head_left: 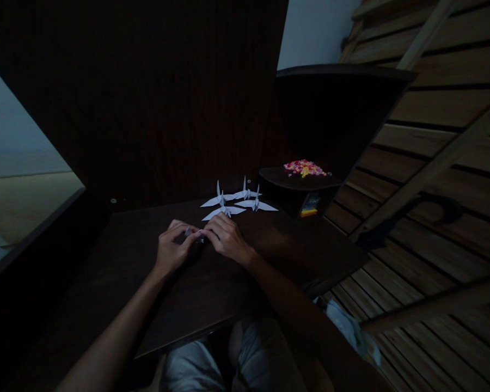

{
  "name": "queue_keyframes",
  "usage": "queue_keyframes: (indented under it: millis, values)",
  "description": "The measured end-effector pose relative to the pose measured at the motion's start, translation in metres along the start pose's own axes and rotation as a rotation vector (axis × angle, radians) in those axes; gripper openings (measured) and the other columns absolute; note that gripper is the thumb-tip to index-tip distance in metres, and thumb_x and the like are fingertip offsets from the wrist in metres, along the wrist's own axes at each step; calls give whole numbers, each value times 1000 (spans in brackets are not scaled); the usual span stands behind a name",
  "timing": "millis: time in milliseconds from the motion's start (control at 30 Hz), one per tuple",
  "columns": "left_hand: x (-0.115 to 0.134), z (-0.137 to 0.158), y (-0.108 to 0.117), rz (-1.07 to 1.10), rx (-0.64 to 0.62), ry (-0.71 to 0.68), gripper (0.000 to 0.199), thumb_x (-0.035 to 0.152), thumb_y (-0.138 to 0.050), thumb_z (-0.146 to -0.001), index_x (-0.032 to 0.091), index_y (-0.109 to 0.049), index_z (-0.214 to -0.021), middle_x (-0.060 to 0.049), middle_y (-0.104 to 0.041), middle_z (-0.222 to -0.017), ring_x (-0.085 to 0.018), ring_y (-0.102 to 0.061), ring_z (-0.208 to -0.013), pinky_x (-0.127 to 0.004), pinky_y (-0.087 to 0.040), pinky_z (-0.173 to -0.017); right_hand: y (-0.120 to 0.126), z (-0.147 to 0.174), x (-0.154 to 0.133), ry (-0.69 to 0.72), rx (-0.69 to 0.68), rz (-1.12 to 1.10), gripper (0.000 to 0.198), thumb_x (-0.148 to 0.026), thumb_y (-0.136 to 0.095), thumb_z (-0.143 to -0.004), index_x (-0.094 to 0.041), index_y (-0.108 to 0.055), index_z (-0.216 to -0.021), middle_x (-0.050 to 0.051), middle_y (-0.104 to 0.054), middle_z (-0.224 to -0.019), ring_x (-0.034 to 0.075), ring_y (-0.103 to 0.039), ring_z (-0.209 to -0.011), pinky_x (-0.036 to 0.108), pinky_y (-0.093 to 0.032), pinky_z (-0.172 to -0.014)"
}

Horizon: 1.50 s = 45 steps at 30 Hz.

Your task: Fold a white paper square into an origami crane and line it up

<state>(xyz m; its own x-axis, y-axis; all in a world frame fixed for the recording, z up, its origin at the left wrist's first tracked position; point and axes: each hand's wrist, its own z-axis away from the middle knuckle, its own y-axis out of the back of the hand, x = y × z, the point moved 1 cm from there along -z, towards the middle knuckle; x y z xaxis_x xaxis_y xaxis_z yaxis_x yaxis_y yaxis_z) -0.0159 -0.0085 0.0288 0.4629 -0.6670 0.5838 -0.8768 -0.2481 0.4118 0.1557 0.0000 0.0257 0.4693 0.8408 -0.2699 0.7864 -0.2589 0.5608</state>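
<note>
Between my two hands is a small piece of folded white paper [189, 231], mostly covered by fingers. My left hand [172, 246] pinches it from the left side, thumb and fingers closed. From the right, my right hand [225, 237] meets it with thumb and fingertips pressed together on its edge. Just beyond my hands stand several white origami cranes [256, 205] in a close group, wings spread and necks pointing up. The nearest crane [224, 211] is partly hidden behind my right hand.
The dark wooden desk [212, 294] has a tall back panel [167, 109]. To the right, a corner shelf [277, 179] carries a heap of small pink, red and yellow pieces [304, 167]. Below it lies a yellow-orange object [309, 212]. A slatted wooden structure [424, 158] flanks the desk.
</note>
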Motion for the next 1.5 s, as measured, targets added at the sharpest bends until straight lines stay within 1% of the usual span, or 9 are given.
queue_keyframes:
  millis: [267,433,600,733,867,1100,1200,1367,1500]
  values:
    - [-6,1,1,2,27,43,6,25,-65,-77,19,-66,-74,-2,-64,-75,-18,-58,-73,-32,-48,-69,-2,0,1,-23,24,-41,17,-21,-45,-93,-18,-62,-90,7,-62,-87,19,-52,-87,37,-45,-81]
    - [-1,1,-2,-19,22,-13,4,24,-67,-76,20,-68,-76,-2,-66,-75,-19,-59,-75,-33,-48,-71,-2,1,2,-44,35,-61,17,-21,-46,-92,-19,-62,-86,6,-62,-84,19,-52,-85,37,-45,-80]
    - [3,-1,0,-25,32,-59,5,23,-65,-78,19,-68,-76,-3,-67,-76,-19,-59,-76,-33,-47,-72,-2,1,0,-39,19,-55,15,-22,-47,-92,-18,-62,-92,6,-63,-88,19,-53,-89,36,-45,-84]
    - [4,-2,4,-34,51,-26,7,24,-64,-78,20,-68,-77,-3,-68,-76,-19,-58,-75,-34,-47,-73,-3,1,1,-54,4,-40,17,-24,-49,-91,-18,-64,-94,7,-64,-90,19,-53,-90,37,-46,-84]
    - [3,-2,4,-13,52,10,10,28,-64,-79,19,-68,-77,-4,-68,-77,-19,-59,-76,-33,-48,-73,-4,0,3,-86,34,-109,15,-22,-53,-89,-19,-67,-89,5,-66,-83,18,-55,-84,37,-46,-80]
    - [-5,-2,1,126,71,239,17,35,-68,-75,18,-70,-80,-2,-67,-75,-17,-61,-68,-29,-49,-64,-4,-2,3,-254,119,-317,10,-22,-60,-84,-19,-70,-85,3,-68,-80,16,-59,-79,33,-48,-75]
    - [-3,-3,2,218,47,327,25,39,-69,-73,18,-71,-86,-3,-70,-80,-19,-64,-70,-30,-50,-63,-5,-3,8,-395,177,-442,11,-25,-62,-82,-18,-70,-81,3,-68,-76,16,-61,-75,30,-49,-69]
    - [-1,-5,2,223,37,345,27,40,-68,-73,18,-70,-90,-4,-69,-88,-21,-64,-80,-32,-51,-71,-9,-3,19,-629,266,-651,16,-32,-61,-81,-17,-68,-80,4,-69,-76,16,-64,-73,27,-49,-59]
    - [-6,-5,-1,172,74,365,30,43,-69,-71,17,-68,-86,-4,-63,-87,-18,-62,-74,-30,-50,-64,-11,-4,20,-668,307,-754,19,-35,-64,-77,-17,-68,-81,3,-68,-72,14,-61,-61,23,-45,-45]
